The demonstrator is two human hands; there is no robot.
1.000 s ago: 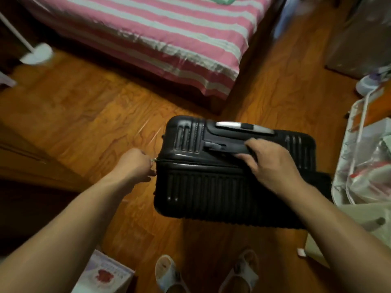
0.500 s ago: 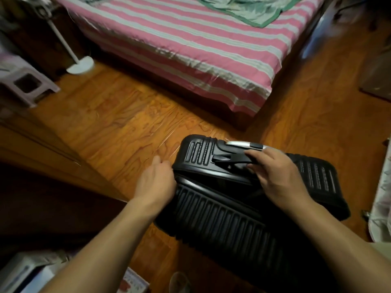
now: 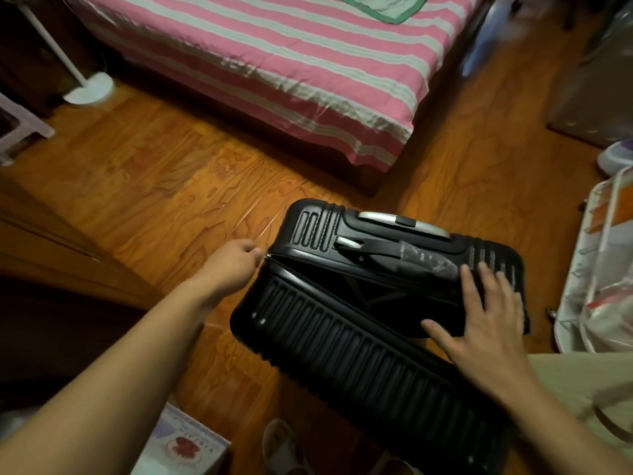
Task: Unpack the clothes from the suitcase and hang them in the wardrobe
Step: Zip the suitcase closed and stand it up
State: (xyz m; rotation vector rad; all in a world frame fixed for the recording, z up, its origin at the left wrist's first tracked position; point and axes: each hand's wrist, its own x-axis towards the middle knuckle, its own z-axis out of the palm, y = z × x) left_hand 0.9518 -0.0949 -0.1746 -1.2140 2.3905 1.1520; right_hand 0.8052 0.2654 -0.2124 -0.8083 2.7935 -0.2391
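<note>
Suitcase point(image 3: 359, 323) could flop open: left hand point(image 3: 236, 265) pinches the zipper pull point(image 3: 265, 264), right hand point(image 3: 486, 323) just rests flat on it.

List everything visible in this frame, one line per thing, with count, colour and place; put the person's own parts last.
suitcase: 1, black, on the floor at centre, shells parted along the zip
zip pull: 1, metal, at the suitcase's left corner
bed: 1, pink and pale striped cover, top
green-edged cloth: 1, on the bed
floor: wooden, orange-brown
fan base: 1, white, top left
stool: 1, pale, left edge
printed box: 1, white, bottom left
slippers: pale, bottom centre, partly cut off
white rack: 1, right edge, holding bags
left hand: pinches the zip pull
right hand: fingers spread flat on the suitcase
</note>
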